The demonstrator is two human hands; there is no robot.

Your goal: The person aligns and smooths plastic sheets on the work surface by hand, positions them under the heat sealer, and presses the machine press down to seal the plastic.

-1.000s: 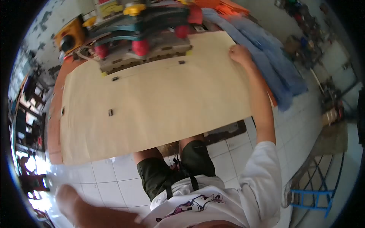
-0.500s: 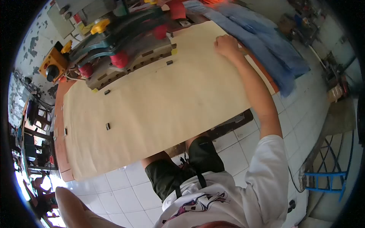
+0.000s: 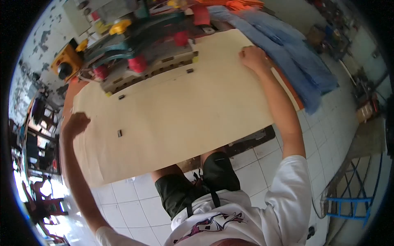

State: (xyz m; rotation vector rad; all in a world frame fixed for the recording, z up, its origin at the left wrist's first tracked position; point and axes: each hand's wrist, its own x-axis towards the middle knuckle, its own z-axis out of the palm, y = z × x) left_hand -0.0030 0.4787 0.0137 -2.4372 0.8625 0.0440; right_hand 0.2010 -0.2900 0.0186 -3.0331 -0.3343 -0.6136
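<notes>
Left hand (image 3: 76,124), right hand (image 3: 253,58) curled at ends of sheet (image 3: 176,119).

Tan sheet (image 3: 176,115), hands (image 3: 254,59) at opposite ends, machine (image 3: 143,46) beyond, blue fabric (image 3: 283,53)

No legible lettering (nor any numbers)

A broad, pale tan sheet of paper (image 3: 176,119) lay face up and nearly flat on the reddish counter (image 3: 290,91), its long side running left to right. The surface was matt and mostly smooth, with soft ripples toward the near left corner. The far right corner was square-cut and flat; the middle of the far edge was hidden. The near edge ran fairly straight, slanting slightly.
</notes>
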